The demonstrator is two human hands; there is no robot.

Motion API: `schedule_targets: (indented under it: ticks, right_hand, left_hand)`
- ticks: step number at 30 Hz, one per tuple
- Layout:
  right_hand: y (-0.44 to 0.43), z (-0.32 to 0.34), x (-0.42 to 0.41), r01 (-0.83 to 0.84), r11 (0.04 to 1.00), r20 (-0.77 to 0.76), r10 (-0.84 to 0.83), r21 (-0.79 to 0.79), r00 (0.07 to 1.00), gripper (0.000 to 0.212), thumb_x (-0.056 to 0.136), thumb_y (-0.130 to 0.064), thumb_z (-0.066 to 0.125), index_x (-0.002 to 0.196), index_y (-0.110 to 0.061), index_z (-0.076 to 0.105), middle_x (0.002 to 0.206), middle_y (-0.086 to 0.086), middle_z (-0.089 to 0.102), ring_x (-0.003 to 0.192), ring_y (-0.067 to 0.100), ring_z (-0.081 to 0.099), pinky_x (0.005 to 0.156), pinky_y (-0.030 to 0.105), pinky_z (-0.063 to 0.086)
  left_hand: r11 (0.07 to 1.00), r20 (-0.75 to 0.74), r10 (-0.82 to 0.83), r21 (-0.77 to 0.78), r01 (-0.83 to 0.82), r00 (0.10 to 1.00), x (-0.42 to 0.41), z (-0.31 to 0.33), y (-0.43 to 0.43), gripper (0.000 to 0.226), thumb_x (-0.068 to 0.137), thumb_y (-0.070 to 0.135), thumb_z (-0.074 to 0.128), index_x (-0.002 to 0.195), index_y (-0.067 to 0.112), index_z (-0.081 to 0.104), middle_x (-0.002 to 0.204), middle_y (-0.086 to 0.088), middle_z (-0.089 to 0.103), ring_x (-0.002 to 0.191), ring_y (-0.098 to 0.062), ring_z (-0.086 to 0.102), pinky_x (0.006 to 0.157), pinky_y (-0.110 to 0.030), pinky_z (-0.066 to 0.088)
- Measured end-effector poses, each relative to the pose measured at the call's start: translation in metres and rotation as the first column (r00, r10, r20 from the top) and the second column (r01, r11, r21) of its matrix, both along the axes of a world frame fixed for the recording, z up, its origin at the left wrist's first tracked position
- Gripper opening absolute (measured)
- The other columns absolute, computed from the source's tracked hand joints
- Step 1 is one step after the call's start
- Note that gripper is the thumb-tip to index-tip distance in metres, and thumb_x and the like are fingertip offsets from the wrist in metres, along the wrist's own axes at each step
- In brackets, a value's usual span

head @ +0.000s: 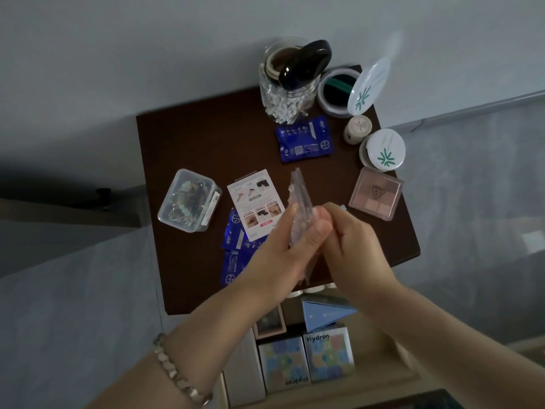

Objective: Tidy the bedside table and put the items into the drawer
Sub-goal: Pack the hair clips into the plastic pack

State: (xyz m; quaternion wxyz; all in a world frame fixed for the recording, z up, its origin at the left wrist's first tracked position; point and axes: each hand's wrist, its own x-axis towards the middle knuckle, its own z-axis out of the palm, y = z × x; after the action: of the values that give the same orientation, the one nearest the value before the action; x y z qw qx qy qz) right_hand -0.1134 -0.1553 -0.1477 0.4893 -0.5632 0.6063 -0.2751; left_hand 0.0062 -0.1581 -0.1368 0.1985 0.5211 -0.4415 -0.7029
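Above the dark brown bedside table [188, 137], my left hand [290, 246] and my right hand [351, 234] both grip a clear plastic packet [299, 193] that stands on edge between them. On the table lie a blue sachet [305, 140], more blue sachets [236, 252] under a printed leaflet [255, 202], a clear box of trinkets [188, 200], a pink eyeshadow palette [376, 197], a white compact [383, 149] and a small round jar [357, 129]. The open drawer [383, 376] below holds several boxes [328, 354].
At the table's back stand a glass jar of cotton swabs [287, 95] with a black clip on top and an open round tin [339, 93] with its white lid raised. Grey bedding lies to the left and right.
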Motion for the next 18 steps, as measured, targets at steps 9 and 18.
schedule_targets:
  ticks: [9, 18]
  right_hand:
    - [-0.002, -0.009, 0.016, -0.036, 0.923, -0.243, -0.063, -0.383, 0.968, 0.031, 0.093, -0.029, 0.035, 0.066, -0.02, 0.047, 0.054, -0.016, 0.038, 0.041, -0.002, 0.036, 0.048, 0.003, 0.031]
    - [0.008, 0.002, -0.009, -0.2, 0.881, -0.325, 0.056, -0.43, 0.944, 0.043, 0.096, -0.033, 0.03, 0.064, -0.013, 0.051, 0.053, -0.015, 0.042, 0.041, -0.002, 0.04, 0.051, 0.01, 0.04]
  left_hand:
    - [0.948, 0.502, 0.164, -0.317, 0.005, 0.849, -0.008, -0.004, 0.0, 0.035, 0.099, 0.027, 0.033, 0.065, 0.031, 0.037, 0.07, 0.011, 0.05, 0.059, 0.001, 0.045, 0.057, -0.011, 0.038]
    - [0.84, 0.432, 0.542, -0.296, -0.455, 0.721, 0.06, -0.023, -0.013, 0.026, 0.1, 0.033, 0.028, 0.114, 0.028, 0.05, 0.098, 0.007, 0.065, 0.073, -0.003, 0.067, 0.058, -0.02, 0.053]
